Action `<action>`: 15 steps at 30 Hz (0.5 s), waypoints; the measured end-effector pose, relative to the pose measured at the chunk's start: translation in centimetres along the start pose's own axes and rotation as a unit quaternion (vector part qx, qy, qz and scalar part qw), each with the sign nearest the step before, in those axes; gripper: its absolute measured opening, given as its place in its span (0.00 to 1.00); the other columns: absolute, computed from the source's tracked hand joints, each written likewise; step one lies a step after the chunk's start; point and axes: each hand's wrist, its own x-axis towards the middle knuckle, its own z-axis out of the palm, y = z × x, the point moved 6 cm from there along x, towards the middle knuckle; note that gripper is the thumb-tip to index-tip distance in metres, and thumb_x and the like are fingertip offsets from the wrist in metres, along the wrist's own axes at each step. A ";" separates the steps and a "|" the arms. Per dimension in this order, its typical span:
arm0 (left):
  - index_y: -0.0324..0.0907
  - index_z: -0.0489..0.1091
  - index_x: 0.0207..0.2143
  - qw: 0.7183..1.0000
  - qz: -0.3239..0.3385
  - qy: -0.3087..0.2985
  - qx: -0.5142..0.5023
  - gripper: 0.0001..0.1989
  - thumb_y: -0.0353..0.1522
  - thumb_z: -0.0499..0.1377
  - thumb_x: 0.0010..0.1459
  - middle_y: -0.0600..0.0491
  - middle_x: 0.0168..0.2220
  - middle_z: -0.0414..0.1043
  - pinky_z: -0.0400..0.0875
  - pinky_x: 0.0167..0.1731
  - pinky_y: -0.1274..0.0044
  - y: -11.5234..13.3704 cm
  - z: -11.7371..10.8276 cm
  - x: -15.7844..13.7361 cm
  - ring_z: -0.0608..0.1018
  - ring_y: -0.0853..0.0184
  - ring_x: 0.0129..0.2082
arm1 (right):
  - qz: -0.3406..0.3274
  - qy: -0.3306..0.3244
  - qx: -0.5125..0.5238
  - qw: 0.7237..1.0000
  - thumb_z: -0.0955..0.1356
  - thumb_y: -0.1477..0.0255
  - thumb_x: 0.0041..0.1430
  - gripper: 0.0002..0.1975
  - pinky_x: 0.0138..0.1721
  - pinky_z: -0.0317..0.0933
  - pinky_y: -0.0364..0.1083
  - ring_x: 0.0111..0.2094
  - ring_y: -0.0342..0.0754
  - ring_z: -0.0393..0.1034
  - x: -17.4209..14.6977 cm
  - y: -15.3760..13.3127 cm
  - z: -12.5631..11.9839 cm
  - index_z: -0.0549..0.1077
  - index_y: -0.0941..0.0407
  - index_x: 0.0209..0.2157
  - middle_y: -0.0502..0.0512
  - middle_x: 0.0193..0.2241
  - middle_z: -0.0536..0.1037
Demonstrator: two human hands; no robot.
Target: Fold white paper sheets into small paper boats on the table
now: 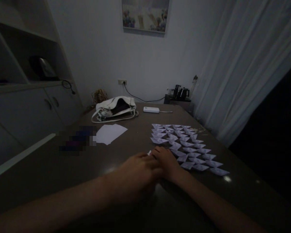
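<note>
My left hand (138, 173) and my right hand (167, 161) meet over the dark table, with the fingers of both curled closed. A small white tip of paper (149, 152) pokes out between them; the rest of that piece is hidden by the fingers. Just beyond and to the right of my right hand, many folded white paper boats (200, 167) stand in slanting rows. Flat white paper sheets (110, 133) lie in a loose, fanned pile farther off to the left.
At the table's (126, 145) far end are a white handbag (111, 108), gaping at the top, and a white device (151, 110) with a short cord. A blurred-out dark patch covers something left of the sheets. Cabinets (38, 106) line the left; a pale curtain (223, 71) hangs right.
</note>
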 end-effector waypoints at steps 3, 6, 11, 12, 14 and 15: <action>0.41 0.70 0.42 0.997 -0.062 0.037 0.008 0.10 0.24 0.53 0.60 0.49 0.41 0.73 0.66 0.44 0.69 -4.6 0.5 0.4 0.74 0.61 0.43 | -0.002 0.009 0.010 1.000 0.68 0.66 0.60 0.11 0.44 0.60 0.51 0.43 0.54 0.67 -0.1 0.0 -0.1 0.73 0.59 0.41 0.59 0.40 0.74; 0.40 0.69 0.41 0.991 -0.109 0.072 -0.010 0.10 0.24 0.52 0.59 0.48 0.41 0.73 0.65 0.43 0.69 -7.9 1.9 -0.5 0.73 0.60 0.43 | -0.004 0.020 0.026 0.999 0.69 0.67 0.59 0.11 0.44 0.60 0.50 0.43 0.53 0.67 -0.1 -0.1 -0.4 0.73 0.59 0.41 0.58 0.40 0.74; 0.42 0.67 0.46 0.994 -0.078 0.071 -0.035 0.10 0.29 0.51 0.64 0.48 0.45 0.72 0.61 0.47 0.68 -8.0 3.6 -1.7 0.72 0.61 0.46 | -0.014 0.016 0.057 0.998 0.69 0.71 0.59 0.08 0.43 0.61 0.49 0.43 0.51 0.67 -0.1 0.1 -0.5 0.72 0.58 0.41 0.57 0.40 0.73; 0.43 0.66 0.47 0.994 -0.070 0.068 -0.043 0.10 0.29 0.51 0.64 0.48 0.47 0.71 0.61 0.48 0.67 -7.9 3.7 -1.7 0.72 0.61 0.47 | -0.015 0.013 0.064 0.998 0.69 0.72 0.59 0.08 0.43 0.62 0.49 0.43 0.51 0.67 -0.1 0.2 -0.5 0.72 0.58 0.41 0.57 0.40 0.73; 0.44 0.66 0.47 0.995 -0.058 0.058 -0.050 0.10 0.30 0.52 0.64 0.49 0.49 0.71 0.60 0.49 0.67 -7.8 3.7 -1.7 0.72 0.61 0.48 | -0.020 0.004 0.079 0.997 0.69 0.73 0.59 0.09 0.44 0.62 0.49 0.43 0.51 0.67 -0.4 0.2 -0.5 0.72 0.58 0.43 0.57 0.41 0.73; 0.44 0.66 0.48 0.995 -0.056 0.057 -0.056 0.11 0.31 0.52 0.64 0.49 0.49 0.71 0.60 0.49 0.67 -7.8 3.7 -1.6 0.72 0.61 0.48 | -0.022 0.001 0.085 0.996 0.69 0.74 0.58 0.11 0.45 0.62 0.49 0.44 0.51 0.67 -0.5 0.2 -0.5 0.72 0.58 0.44 0.57 0.41 0.73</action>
